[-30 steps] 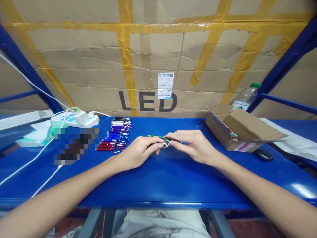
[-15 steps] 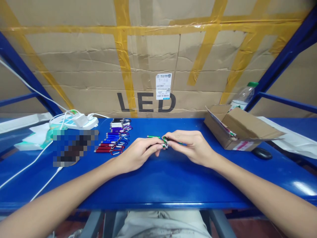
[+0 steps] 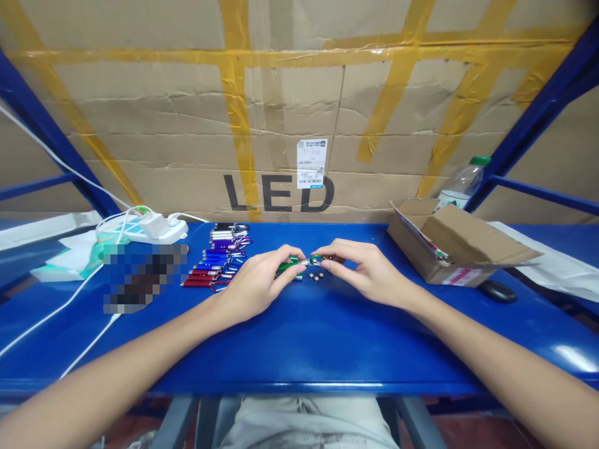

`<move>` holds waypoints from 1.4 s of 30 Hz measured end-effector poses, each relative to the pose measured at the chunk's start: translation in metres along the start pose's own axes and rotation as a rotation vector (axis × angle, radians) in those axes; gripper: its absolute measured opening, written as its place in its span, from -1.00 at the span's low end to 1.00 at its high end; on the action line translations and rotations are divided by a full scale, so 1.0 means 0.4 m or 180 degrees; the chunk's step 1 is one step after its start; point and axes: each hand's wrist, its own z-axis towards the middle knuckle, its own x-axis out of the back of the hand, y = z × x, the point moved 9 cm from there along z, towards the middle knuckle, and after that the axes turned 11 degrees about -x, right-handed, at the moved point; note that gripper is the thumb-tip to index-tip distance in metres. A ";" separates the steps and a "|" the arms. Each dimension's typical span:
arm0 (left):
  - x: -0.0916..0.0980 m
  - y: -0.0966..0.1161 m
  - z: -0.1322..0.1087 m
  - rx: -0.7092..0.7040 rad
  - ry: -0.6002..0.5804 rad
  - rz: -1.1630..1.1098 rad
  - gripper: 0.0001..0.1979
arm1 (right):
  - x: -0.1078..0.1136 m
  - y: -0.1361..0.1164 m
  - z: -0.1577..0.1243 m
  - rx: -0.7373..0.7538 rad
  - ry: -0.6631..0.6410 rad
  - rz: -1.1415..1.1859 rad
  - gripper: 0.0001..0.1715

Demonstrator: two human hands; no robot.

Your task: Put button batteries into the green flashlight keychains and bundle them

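My left hand (image 3: 258, 282) is closed round a small green keychain flashlight (image 3: 289, 267) held just above the blue table (image 3: 299, 337). My right hand (image 3: 362, 268) pinches the other end of that flashlight, at its green carabiner clip (image 3: 316, 259). The two hands meet fingertip to fingertip at the table's middle. Two or three tiny silver button cells (image 3: 317, 276) lie on the table just below the fingers. To the left lies a neat row of several finished keychain flashlights (image 3: 216, 262) in red, blue, purple, silver and black.
An open cardboard box (image 3: 449, 246) stands at the right, with a plastic bottle (image 3: 463, 184) behind it and a black mouse (image 3: 498, 292) in front. A white power strip (image 3: 145, 227) with cables sits at the back left beside a blurred patch. A cardboard wall marked LED closes the back.
Both hands have risen slightly and moved a little away from me with the green flashlight. Small silver cells now show on the table beneath the fingers.
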 end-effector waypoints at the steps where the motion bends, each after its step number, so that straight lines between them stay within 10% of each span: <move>1: 0.000 -0.002 -0.001 0.0018 -0.0018 0.0059 -0.77 | -0.003 -0.001 0.000 0.0007 -0.0056 0.0021 -0.72; 18: -0.084 0.056 -0.032 -0.0775 -0.1217 0.0057 -0.78 | -0.124 0.037 -0.052 -0.0750 -0.2344 0.0231 -0.65; 26: -0.067 0.041 -0.022 -0.0800 -0.1067 0.0317 -0.68 | -0.080 0.044 -0.008 -0.0504 -0.1384 -0.0125 -0.40; 32: -0.017 -0.005 -0.001 -0.0653 -0.0639 0.1453 -0.67 | -0.023 0.078 0.012 -0.0501 -0.0357 -0.0754 -0.72; 42: -0.058 -0.037 -0.015 -0.0617 -0.1004 0.1615 -0.76 | -0.090 0.064 -0.014 0.0011 -0.0930 -0.1173 -0.56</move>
